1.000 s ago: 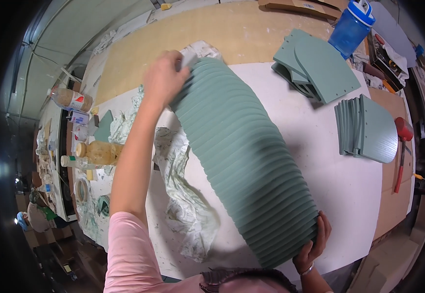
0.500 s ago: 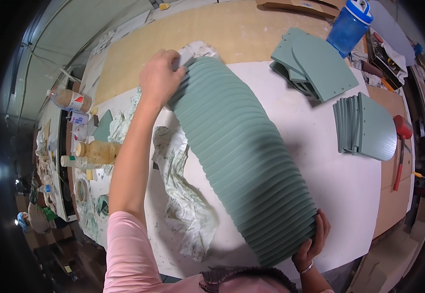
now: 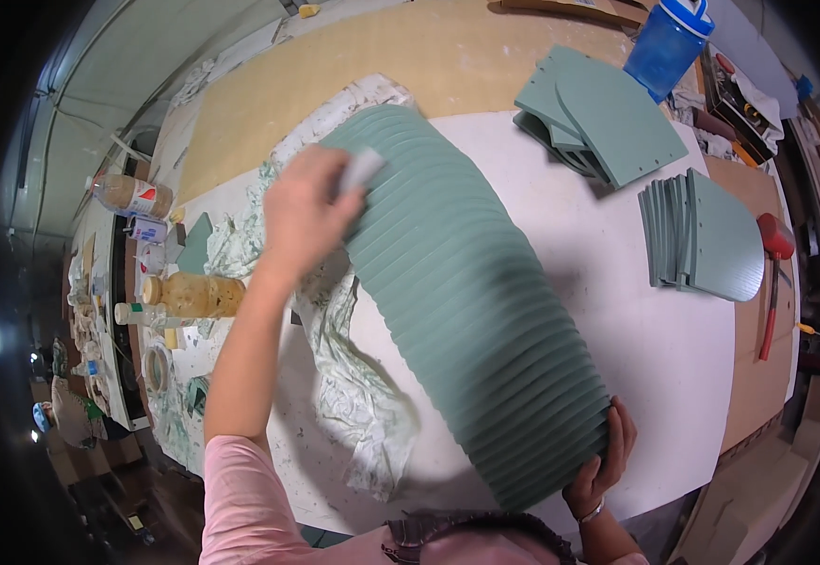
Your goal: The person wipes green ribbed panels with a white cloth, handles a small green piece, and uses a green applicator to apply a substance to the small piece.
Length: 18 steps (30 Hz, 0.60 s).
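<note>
A long row of green curved panels (image 3: pixel 466 292), packed face to face, lies slantwise across the white-topped table from far left to near right. My left hand (image 3: pixel 302 212), slightly blurred, is closed on a small pale grey block (image 3: pixel 363 168) at the left edge of the row's far part. What the block is made of I cannot tell. At the near right end, my right hand (image 3: pixel 606 457) curls its fingers round the side of the last panels. Beside the row's left edge lies a crumpled white rag (image 3: pixel 358 395) with green smears; my left forearm passes over its upper part.
More green panels lie in a loose pile (image 3: pixel 608 118) and a neater stack (image 3: pixel 716 240) on the right. Near them are a blue jug (image 3: pixel 666 47) and a red mallet (image 3: pixel 775 240). Bottles (image 3: pixel 198 295) and a tape roll (image 3: pixel 158 367) stand on the left.
My left hand has moved nearer to me with the grey block, down from the far end along the panels' left edge. My right hand keeps its place.
</note>
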{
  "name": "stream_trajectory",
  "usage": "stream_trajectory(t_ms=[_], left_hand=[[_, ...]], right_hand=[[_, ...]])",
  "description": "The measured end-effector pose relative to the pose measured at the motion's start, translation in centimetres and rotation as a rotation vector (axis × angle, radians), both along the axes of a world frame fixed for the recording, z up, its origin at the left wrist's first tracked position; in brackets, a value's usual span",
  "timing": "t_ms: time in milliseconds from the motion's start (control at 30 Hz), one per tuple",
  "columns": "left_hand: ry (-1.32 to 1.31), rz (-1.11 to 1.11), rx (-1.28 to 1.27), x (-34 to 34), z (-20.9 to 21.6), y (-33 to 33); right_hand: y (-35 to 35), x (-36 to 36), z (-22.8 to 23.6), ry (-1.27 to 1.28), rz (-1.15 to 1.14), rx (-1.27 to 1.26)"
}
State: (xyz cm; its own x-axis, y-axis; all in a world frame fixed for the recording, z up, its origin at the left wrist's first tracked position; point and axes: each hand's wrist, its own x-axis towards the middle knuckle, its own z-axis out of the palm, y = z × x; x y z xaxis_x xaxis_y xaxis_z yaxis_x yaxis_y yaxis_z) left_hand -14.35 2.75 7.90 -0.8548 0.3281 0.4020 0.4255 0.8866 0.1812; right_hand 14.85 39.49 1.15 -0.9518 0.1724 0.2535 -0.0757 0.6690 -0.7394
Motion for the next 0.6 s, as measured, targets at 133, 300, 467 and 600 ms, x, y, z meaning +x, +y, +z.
stream_trajectory(t_ms=[133, 300, 467, 600], left_hand=[[-0.181, 0.46, 0.323, -1.0, -0.5, -3.7], [0.045, 0.101, 0.089, 1.1, 0.1, 0.4], [0.108, 0.315, 0.121, -0.6, -0.7, -2.7], [-0.013, -0.01, 0.098, 1.7, 0.1, 1.0]], right_hand=[[-0.2, 0.0, -0.2, -0.012, 0.028, -0.016], [0.0, 0.0, 0.0, 0.001, 0.007, -0.005], [-0.3, -0.3, -0.4, 0.022, 0.005, -0.015], [0.1, 0.1, -0.2, -0.011, 0.013, -0.023]])
